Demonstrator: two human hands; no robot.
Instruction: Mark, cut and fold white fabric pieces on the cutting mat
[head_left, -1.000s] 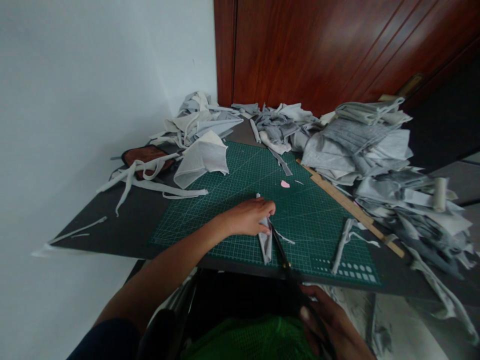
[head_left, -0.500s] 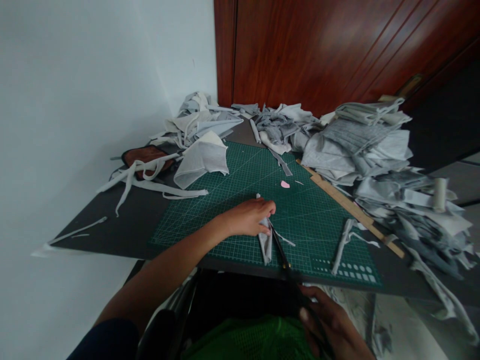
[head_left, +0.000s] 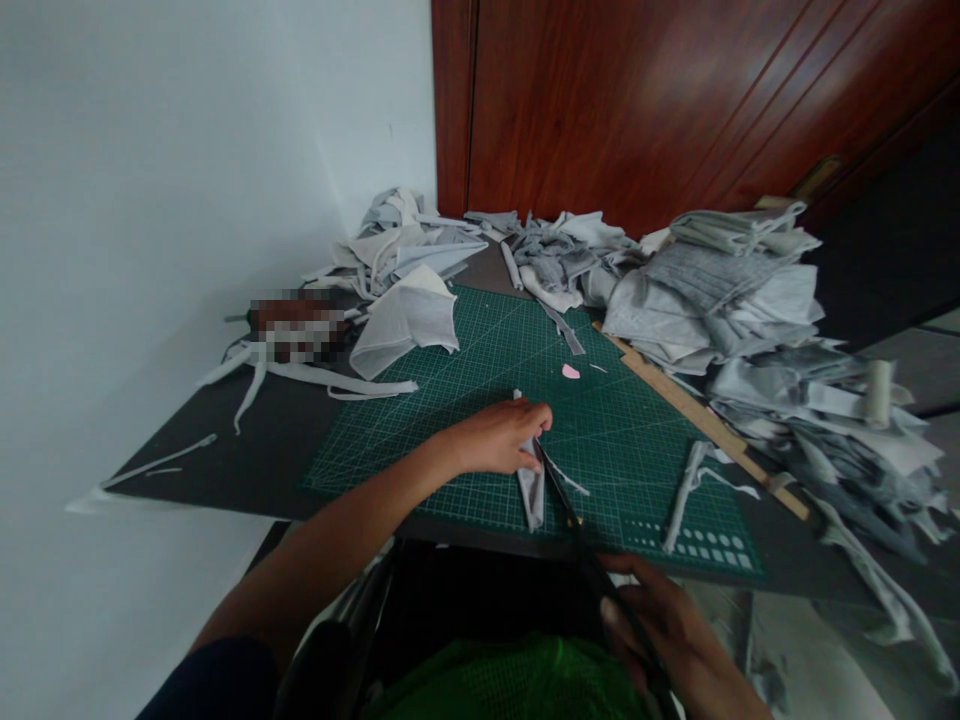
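Note:
My left hand (head_left: 517,436) is closed on a narrow grey fabric piece (head_left: 532,497) and presses it to the green cutting mat (head_left: 480,345). Black scissors (head_left: 562,497) are in my right hand (head_left: 660,625), its fingers wrapped round the handles below the table's front edge. Their blade tips lie against the fabric's right side, close under my left fingers. How far the blades stand apart I cannot tell. A thin cut strip (head_left: 571,478) lies just right of the blades.
Heaped grey fabric (head_left: 712,290) lies back right beside a wooden ruler (head_left: 686,405). More scraps (head_left: 409,325) are at the left. A pink chip (head_left: 571,371) and a folded fabric strip (head_left: 686,495) rest on the mat. A small roll (head_left: 878,392) stands far right.
My right hand and the scissors' handles have shifted slightly up and to the right. My left hand and the fabric stay almost still.

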